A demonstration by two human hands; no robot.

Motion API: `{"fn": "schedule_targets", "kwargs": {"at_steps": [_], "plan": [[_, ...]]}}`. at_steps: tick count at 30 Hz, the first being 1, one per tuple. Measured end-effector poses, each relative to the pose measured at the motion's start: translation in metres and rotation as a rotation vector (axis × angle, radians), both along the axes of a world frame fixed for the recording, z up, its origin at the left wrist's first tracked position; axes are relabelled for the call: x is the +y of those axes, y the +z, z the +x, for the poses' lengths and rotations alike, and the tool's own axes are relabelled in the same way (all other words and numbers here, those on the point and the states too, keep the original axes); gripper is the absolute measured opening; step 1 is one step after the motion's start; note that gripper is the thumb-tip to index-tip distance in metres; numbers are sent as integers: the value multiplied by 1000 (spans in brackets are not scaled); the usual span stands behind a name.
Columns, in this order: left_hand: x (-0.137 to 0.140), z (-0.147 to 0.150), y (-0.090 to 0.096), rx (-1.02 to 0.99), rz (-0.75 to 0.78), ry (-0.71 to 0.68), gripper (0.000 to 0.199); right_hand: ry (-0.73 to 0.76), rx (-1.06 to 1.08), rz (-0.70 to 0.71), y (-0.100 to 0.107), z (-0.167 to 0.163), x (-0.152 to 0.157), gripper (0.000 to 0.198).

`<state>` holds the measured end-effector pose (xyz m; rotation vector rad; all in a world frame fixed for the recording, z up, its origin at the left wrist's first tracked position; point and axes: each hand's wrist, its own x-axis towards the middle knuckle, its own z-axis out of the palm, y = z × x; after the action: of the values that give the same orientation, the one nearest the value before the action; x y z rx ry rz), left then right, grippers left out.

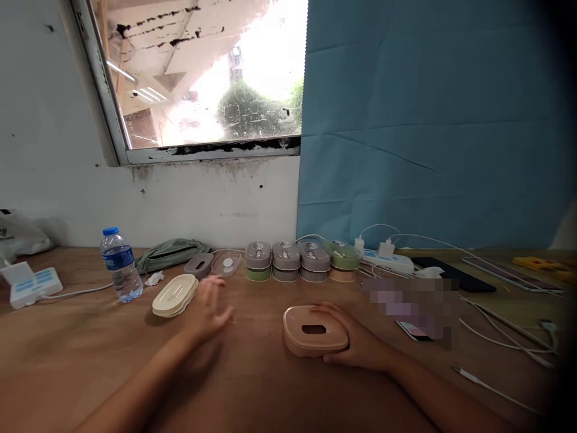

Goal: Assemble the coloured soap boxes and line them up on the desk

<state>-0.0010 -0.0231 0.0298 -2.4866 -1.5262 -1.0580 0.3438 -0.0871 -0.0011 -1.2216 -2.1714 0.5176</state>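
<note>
My right hand grips the right end of a tan rounded lunch box lid with an oval slot in its top. It is on or just above the table, slot side up. My left hand is open, fingers apart, with nothing in it. Just left of it lie cream oval trays or lids, stacked together. Behind the left hand are a grey slotted lid and a clear oval lid with a white round piece. Several closed two-tier lunch boxes, grey and green, stand in a row at the back.
A water bottle, a green pouch and a power strip are at the left. On the right are another power strip, a black phone-like slab, loose white cables and a blurred-out patch.
</note>
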Motion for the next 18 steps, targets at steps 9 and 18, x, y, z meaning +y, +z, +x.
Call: {"fn": "schedule_targets", "kwargs": {"at_steps": [9,18], "plan": [[33,-87,-5,74,-300,807,99,-187,221,137,0,-6,4,64],[47,-91,-21,-34,-378,809,85,-599,273,19,2,-1,14,50]]}}
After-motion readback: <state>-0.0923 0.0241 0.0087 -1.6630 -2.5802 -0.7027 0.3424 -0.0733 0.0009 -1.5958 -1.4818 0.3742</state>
